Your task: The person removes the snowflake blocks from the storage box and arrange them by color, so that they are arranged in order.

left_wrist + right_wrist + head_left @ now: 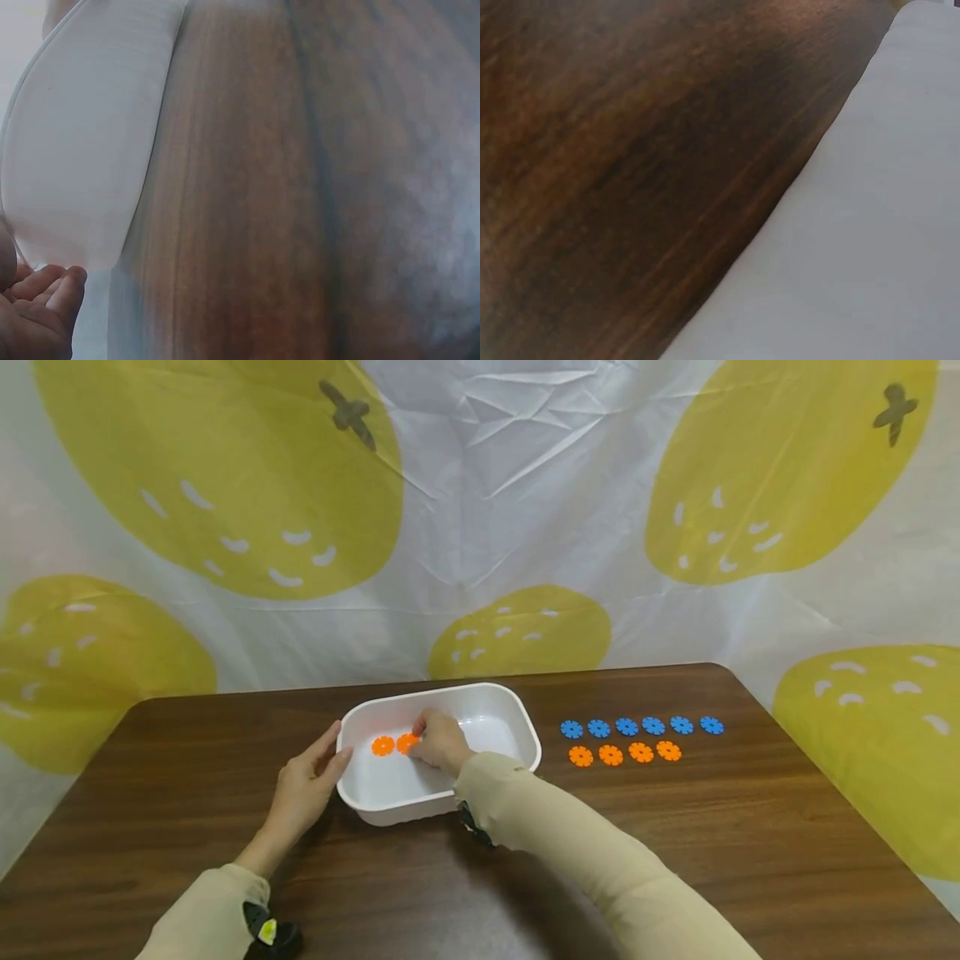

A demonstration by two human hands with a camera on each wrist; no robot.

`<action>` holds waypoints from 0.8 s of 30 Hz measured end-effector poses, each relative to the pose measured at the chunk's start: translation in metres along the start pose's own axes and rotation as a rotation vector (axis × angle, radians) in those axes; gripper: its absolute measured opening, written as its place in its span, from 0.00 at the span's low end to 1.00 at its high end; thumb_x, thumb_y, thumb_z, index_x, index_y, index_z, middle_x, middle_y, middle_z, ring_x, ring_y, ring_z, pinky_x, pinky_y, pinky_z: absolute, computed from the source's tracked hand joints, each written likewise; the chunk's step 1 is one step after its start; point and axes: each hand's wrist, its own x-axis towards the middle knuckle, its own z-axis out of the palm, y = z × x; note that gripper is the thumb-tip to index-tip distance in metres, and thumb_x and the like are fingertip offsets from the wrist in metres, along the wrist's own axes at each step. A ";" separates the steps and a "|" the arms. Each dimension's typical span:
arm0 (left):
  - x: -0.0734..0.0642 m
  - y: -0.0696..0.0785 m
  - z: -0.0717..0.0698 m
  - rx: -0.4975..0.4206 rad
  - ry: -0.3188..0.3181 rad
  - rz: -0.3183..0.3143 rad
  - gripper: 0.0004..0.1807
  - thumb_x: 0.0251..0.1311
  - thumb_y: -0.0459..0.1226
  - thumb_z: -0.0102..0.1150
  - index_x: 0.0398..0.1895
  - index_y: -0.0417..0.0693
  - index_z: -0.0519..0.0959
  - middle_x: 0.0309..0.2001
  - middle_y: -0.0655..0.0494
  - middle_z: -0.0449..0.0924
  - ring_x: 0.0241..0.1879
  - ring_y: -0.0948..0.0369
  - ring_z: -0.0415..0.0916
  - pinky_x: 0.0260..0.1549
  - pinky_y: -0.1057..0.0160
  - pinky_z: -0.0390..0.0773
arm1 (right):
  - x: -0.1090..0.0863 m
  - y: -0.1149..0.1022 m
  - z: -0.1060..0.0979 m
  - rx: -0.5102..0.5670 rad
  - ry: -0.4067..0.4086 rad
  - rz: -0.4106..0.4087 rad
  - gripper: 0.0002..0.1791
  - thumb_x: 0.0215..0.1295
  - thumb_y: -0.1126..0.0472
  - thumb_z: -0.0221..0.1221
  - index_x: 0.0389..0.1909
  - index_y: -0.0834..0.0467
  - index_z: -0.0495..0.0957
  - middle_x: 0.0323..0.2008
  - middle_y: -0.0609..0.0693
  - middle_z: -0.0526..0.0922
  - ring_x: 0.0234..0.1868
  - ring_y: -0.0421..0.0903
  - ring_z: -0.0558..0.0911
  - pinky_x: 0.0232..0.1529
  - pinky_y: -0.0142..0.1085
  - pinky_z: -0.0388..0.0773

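A white plastic tub (390, 814) stands on the table, tilting to neither side. My left hand (302, 789) grips its left end, thumb at the rim and fingers along the outer wall; the left wrist view shows those fingers (67, 289) against the tub's side (90, 135). Inside the tub, my right hand (442, 743) reaches down and pinches an orange snowflake disc (406, 743), its right edge hidden by the fingers. Just left of it lies another orange snowflake disc (382, 746). The right wrist view has only the tub's outer wall (870, 225), no fingers.
Right of the tub, several blue snowflake discs (626, 727) lie in a row on the brown wooden table (750, 827). Nearer me is a shorter row of orange snowflake discs (611, 755). A white cloth with yellow fruit prints (517, 635) hangs behind the table's far edge.
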 end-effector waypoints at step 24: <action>0.001 -0.001 0.001 -0.007 0.001 -0.010 0.28 0.65 0.41 0.54 0.66 0.41 0.65 0.58 0.38 0.72 0.59 0.45 0.70 0.57 0.48 0.71 | -0.001 0.002 0.001 0.185 0.010 0.067 0.10 0.47 0.73 0.65 0.29 0.64 0.74 0.22 0.47 0.70 0.20 0.42 0.67 0.17 0.26 0.63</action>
